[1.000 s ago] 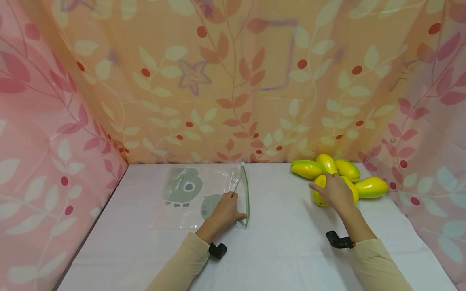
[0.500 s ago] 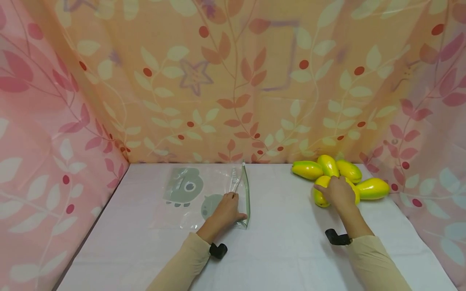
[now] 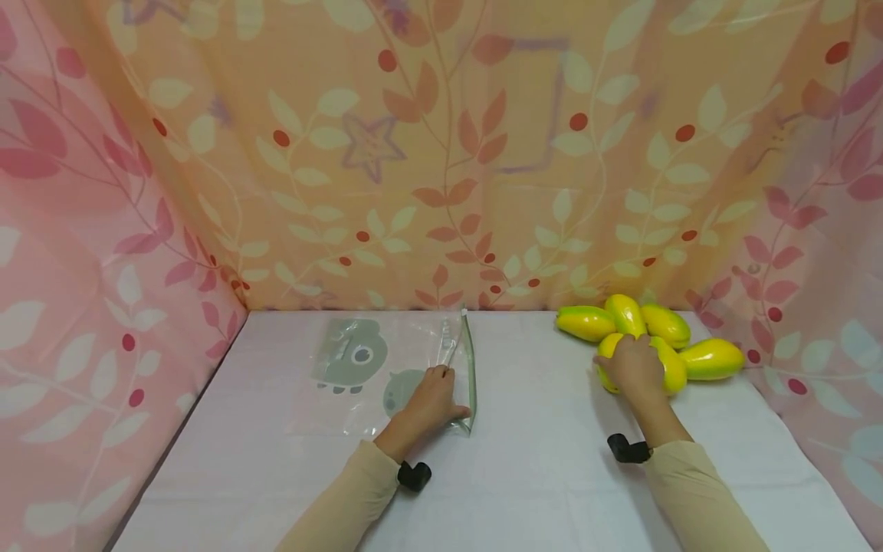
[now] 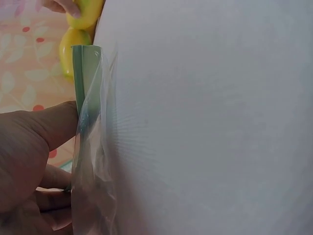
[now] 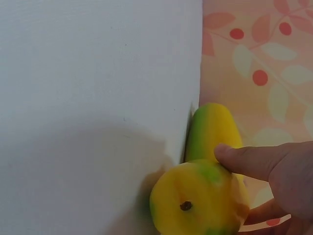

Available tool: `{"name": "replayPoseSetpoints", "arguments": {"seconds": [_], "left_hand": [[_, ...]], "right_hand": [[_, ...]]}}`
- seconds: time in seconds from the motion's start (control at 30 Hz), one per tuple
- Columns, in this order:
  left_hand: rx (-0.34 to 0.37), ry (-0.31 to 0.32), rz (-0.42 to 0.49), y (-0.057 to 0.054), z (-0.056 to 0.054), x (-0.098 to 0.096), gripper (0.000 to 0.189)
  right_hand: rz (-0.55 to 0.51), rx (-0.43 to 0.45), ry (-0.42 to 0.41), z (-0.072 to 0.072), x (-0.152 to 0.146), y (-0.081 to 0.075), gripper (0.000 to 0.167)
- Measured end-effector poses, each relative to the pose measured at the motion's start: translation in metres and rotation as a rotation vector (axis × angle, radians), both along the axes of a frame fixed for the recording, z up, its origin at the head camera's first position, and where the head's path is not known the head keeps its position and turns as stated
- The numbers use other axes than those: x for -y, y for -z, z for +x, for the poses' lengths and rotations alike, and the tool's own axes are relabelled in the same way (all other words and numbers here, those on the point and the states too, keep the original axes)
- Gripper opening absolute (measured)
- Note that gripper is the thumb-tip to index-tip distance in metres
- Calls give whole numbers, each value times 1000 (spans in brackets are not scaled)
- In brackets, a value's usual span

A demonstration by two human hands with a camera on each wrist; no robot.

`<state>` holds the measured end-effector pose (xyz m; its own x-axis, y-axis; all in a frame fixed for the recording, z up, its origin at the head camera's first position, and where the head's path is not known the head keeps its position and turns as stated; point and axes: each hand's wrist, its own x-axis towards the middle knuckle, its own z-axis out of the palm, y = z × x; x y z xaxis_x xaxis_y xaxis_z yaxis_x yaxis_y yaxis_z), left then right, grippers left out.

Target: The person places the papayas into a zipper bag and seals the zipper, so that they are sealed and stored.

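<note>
In the head view my left hand (image 3: 429,399) lies over a clear zip bag (image 3: 369,410) printed with grey-green animal shapes. Its thumb and fingers hold the bag near the green zip strip (image 4: 79,73), as the left wrist view shows. At the right, my right hand (image 3: 635,369) grips a yellow-green papaya (image 5: 190,205) at the front of a cluster. The thumb lies along its top, beside another papaya (image 5: 217,125) behind it; the other fingers are partly hidden behind the fruit.
Several more papayas lie around the gripped one, among them one at the right (image 3: 713,359) and one at the far left of the cluster (image 3: 582,323). A white cloth covers the table (image 3: 524,468). Patterned curtains (image 3: 441,153) enclose its back and sides.
My right hand has drawn in over the front papaya, its fingers closing further, and its wrist has shifted slightly left. My left hand and the bag stay in place.
</note>
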<state>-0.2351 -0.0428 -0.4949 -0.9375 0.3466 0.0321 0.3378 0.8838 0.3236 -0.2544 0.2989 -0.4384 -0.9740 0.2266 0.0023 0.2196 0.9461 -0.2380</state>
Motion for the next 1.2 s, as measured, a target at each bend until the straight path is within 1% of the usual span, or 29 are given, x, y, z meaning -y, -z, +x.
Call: {"name": "replayPoseSetpoints", "arguments": {"seconds": [0.17, 0.33, 0.5, 0.63, 0.73, 0.97, 1.2], "left_hand": [[-9, 5, -3, -1, 0, -1, 84], [-34, 21, -14, 2, -2, 0, 84], [-24, 19, -25, 2, -2, 0, 84], [-18, 15, -24, 0, 0, 0, 85], [-19, 16, -23, 0, 0, 0, 84], [-39, 23, -20, -2, 1, -1, 83], [-16, 8, -24, 0, -1, -1, 83]], "right_hand": [[17, -6, 9, 0, 3, 2, 70], [18, -30, 24, -1, 5, 3, 71], [27, -46, 28, -1, 5, 5, 70], [0, -49, 36, -1, 5, 5, 67], [-38, -32, 44, -2, 5, 4, 64], [-83, -13, 56, -1, 4, -5, 65], [-119, -17, 39, 2, 4, -17, 70]]}}
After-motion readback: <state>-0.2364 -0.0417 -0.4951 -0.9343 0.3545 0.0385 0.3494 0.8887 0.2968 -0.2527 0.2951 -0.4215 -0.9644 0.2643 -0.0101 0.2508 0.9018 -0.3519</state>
